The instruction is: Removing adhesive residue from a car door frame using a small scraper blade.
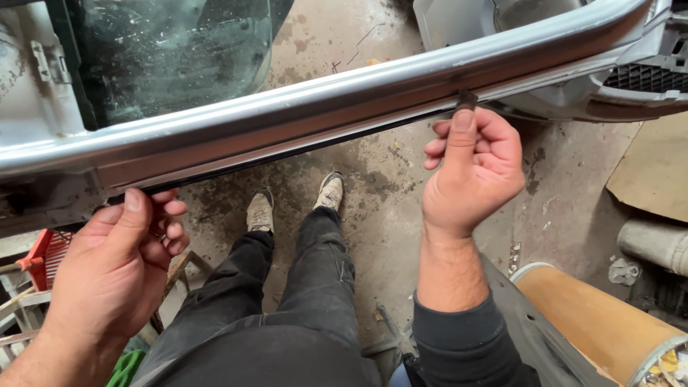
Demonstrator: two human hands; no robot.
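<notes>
a long silver car door frame [287,115] runs across the whole view, its long axis slanting from low at the left to high at the right, with dusty window glass [165,57] above it. it sits just above both hands, at arm's reach. along its lower edge lies a thin black rubber strip [287,152], following the same slant. the left hand [122,265] is at the low end, fingers curled and thumb up, touching the strip's edge; whether it truly pinches the strip i cannot tell. the right hand [473,172] is farther up the frame, clenched, thumb and forefinger pinching a small dark clip [466,100] at the frame's underside. below, dark trousers and two worn shoes [294,204] stand on stained concrete floor [387,179].
</notes>
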